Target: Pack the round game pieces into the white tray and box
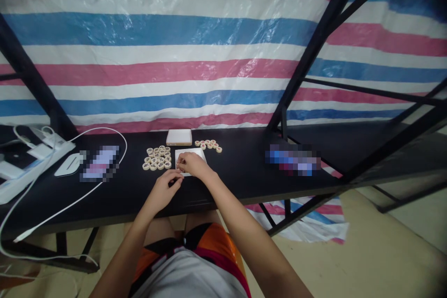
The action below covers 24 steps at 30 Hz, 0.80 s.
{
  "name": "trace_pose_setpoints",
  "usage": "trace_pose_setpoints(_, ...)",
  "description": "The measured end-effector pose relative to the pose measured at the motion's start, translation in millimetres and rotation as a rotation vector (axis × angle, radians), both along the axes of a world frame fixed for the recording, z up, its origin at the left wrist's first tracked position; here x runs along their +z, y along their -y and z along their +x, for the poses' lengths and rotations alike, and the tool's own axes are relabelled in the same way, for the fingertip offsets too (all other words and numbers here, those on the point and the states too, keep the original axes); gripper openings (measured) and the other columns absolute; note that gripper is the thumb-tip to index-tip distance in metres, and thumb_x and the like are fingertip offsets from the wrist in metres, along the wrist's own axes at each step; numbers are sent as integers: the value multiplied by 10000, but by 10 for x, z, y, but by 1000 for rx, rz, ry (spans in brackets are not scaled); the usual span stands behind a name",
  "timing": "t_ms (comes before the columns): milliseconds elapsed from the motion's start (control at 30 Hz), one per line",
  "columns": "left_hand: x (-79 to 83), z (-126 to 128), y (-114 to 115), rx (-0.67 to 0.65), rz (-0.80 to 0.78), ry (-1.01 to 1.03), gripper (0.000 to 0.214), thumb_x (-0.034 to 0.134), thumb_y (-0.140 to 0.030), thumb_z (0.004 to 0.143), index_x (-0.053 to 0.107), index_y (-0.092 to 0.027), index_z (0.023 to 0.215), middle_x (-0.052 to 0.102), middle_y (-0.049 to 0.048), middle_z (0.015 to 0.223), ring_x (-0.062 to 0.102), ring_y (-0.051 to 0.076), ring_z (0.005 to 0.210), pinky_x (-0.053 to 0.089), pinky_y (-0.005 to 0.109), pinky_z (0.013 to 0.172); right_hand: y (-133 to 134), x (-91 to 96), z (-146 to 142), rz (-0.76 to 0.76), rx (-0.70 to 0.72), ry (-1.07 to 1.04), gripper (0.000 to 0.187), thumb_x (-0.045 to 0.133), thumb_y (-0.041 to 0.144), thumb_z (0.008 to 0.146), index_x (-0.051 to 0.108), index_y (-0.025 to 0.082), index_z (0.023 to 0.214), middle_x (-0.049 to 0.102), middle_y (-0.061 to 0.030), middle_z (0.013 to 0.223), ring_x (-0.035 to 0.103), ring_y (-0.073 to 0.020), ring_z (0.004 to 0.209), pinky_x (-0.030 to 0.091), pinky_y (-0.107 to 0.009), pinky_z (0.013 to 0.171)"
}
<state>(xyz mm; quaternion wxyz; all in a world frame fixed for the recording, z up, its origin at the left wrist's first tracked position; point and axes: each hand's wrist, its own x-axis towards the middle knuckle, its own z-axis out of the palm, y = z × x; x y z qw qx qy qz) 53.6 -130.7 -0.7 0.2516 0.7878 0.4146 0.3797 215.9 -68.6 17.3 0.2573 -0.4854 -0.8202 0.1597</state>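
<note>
A white folded sheet [195, 153] lies on the black table [244, 172] in front of me. My right hand [190, 164] rests on its near left corner with fingers pinched on the edge. My left hand [167, 186] sits just below it, fingers curled; what it holds, if anything, is too small to tell. A heap of round wooden game pieces [157, 158] lies left of the sheet, and a short row of the same pieces [208, 145] lies behind it. A shut white box [179, 137] stands at the back.
A white power strip, cables and a white mouse [68, 164] lie at the left of the table. Black metal frame bars [303, 74] rise at the right. A striped plastic tarp [174, 56] hangs behind.
</note>
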Motion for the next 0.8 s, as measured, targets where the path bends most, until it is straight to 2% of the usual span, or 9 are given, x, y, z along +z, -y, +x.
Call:
trace_pose_setpoints(200, 18, 10, 5, 2, -12, -3, 177, 506, -246, 833, 670, -188, 863, 648, 73, 1051, 626, 186, 911, 500, 310, 806, -12, 17, 17, 42, -58, 33, 77, 642, 228, 796, 645, 173, 850, 651, -32, 827, 568, -137, 779, 351, -221, 676)
trace_pose_setpoints(333, 26, 14, 12, 2, -1, 4, 169, 508, -235, 827, 669, -188, 845, 652, 70, 1035, 617, 194, 951, 486, 324, 848, -13, -13, -8, 37, -43, 28, 54, 635, 218, 797, 643, 169, 820, 642, -25, 790, 561, -130, 753, 352, -219, 668)
trace_pose_setpoints(500, 16, 11, 13, 5, -9, 11, 174, 509, -237, 831, 671, -186, 867, 654, 71, 1017, 623, 186, 898, 496, 318, 808, -50, -20, 22, 36, 19, -46, 19, 630, 188, 788, 637, 173, 798, 637, -12, 776, 558, -120, 720, 371, -216, 668)
trace_pose_setpoints(633, 9, 12, 14, 6, -28, 24, 181, 510, -260, 841, 668, -181, 879, 647, 72, 1003, 619, 179, 885, 495, 315, 808, -108, 15, 200, 134, -93, -208, 56, 617, 161, 792, 632, 177, 843, 647, -20, 869, 572, -133, 814, 398, -243, 769)
trace_pose_setpoints(700, 9, 12, 14, 1, -33, 26, 179, 511, -260, 839, 667, -178, 872, 643, 73, 1004, 616, 180, 896, 493, 313, 814, -119, 16, 281, 131, -116, -252, 67, 612, 151, 789, 631, 180, 846, 644, -17, 868, 575, -134, 815, 410, -250, 773)
trace_pose_setpoints(800, 14, 13, 15, 7, -35, 24, 174, 512, -250, 835, 667, -177, 865, 643, 71, 990, 616, 180, 895, 493, 312, 816, -86, -5, 298, 78, -32, -249, 74, 611, 149, 787, 633, 179, 852, 641, -16, 865, 582, -128, 798, 420, -239, 753)
